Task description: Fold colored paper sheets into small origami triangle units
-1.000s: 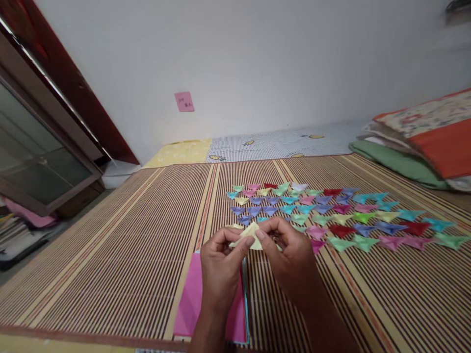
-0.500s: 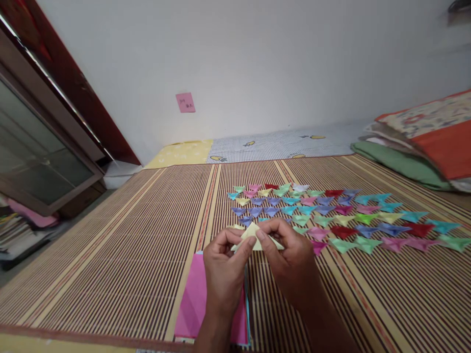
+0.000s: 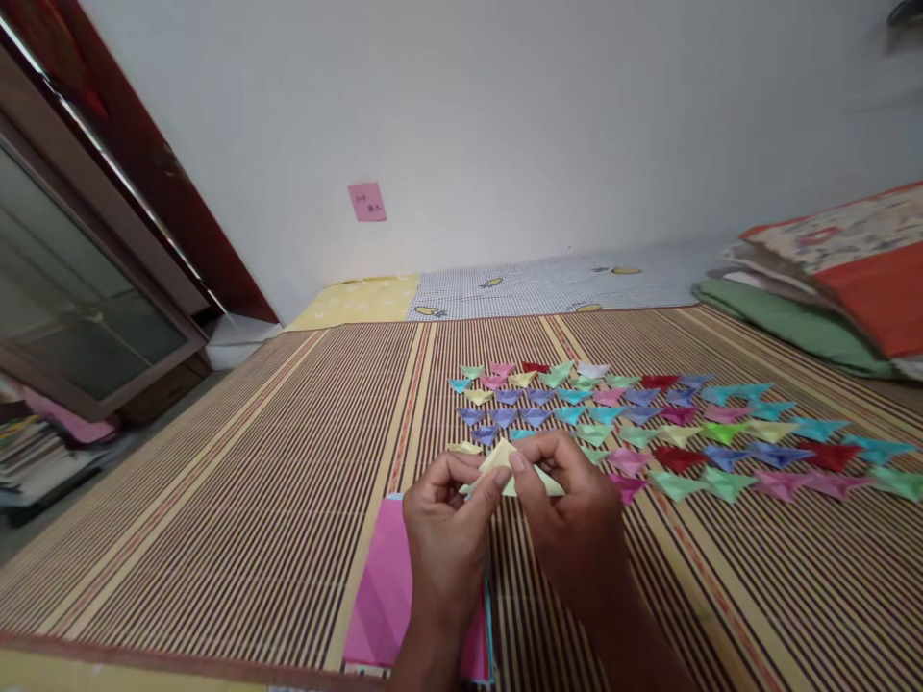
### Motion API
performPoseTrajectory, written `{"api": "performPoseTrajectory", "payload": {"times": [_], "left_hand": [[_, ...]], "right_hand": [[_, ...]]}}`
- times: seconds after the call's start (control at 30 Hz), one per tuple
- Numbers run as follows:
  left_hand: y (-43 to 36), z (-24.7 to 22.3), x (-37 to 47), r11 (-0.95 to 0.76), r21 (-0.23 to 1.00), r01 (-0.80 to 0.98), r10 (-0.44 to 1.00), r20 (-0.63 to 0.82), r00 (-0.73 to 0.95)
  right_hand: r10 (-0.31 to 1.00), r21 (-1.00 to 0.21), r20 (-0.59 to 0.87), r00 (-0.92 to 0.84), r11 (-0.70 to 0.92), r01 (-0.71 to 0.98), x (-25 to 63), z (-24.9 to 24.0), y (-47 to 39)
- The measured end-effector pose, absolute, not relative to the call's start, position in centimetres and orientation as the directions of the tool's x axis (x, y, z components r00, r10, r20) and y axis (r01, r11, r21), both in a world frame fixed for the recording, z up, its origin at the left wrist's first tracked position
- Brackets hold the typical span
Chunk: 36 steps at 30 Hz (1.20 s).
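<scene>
A pale yellow folded paper (image 3: 503,459) with a triangular peak is pinched between my two hands. My left hand (image 3: 451,519) grips its left part, thumb on the near face. On its right part is my right hand (image 3: 573,509), the thumb also pressed on the near face. The fingers behind the paper are partly hidden. Below my left hand and wrist lies a stack of coloured paper with a pink sheet (image 3: 379,586) on top. Rows of small folded paper pieces (image 3: 679,457) in several colours spread beyond and to the right of my hands.
A striped bamboo mat (image 3: 252,500) lies under everything. Folded cloths and a red-orange cushion (image 3: 884,308) are at the right back. A pink note (image 3: 367,202) is on the wall. A glass-doored cabinet (image 3: 79,288) and stacked papers (image 3: 50,461) stand at left.
The view has shifted slightly, so the whole scene sits a little further right. Both hands keep their pinch on the yellow paper, with barely any change in its shape.
</scene>
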<state>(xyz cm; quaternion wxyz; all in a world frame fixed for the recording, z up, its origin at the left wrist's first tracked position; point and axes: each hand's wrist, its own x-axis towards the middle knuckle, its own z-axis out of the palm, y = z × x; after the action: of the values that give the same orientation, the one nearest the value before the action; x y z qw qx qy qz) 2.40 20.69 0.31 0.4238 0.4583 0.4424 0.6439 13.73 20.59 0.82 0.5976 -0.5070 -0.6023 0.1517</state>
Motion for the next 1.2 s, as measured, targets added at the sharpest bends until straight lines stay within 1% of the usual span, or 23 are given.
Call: {"api": "performPoseTrajectory", "payload": {"times": [0.3,0.63,0.87,0.93,1.1,1.2], "left_hand": [[20.8,0.0,2.6,-0.232,0.964,-0.132,0.954,0.199,-0.223],[20.8,0.0,2.8,-0.192,0.972,-0.135,0.962,0.159,-0.221],[20.8,0.0,2.9,-0.168,0.978,-0.121,0.958,0.133,-0.254],[20.8,0.0,3.0,-0.157,0.977,-0.147,0.958,0.114,-0.263],[20.8,0.0,3.2,-0.139,0.948,-0.286,0.963,0.062,-0.263],[20.8,-0.1,3.3,-0.143,0.943,-0.301,0.962,0.061,-0.265]], "right_hand": [[0.771,-0.78,0.576,0.271,0.419,0.464,13.5,0.6,20.7],[0.764,-0.761,0.589,0.264,0.414,0.5,13.6,0.1,20.8],[0.753,-0.767,0.591,0.289,0.414,0.489,13.4,0.0,20.8],[0.753,-0.778,0.582,0.306,0.407,0.478,13.4,-0.1,20.9],[0.769,-0.809,0.548,0.331,0.385,0.445,13.7,-0.6,21.1],[0.761,-0.816,0.547,0.347,0.392,0.426,13.8,-0.6,21.3]]}}
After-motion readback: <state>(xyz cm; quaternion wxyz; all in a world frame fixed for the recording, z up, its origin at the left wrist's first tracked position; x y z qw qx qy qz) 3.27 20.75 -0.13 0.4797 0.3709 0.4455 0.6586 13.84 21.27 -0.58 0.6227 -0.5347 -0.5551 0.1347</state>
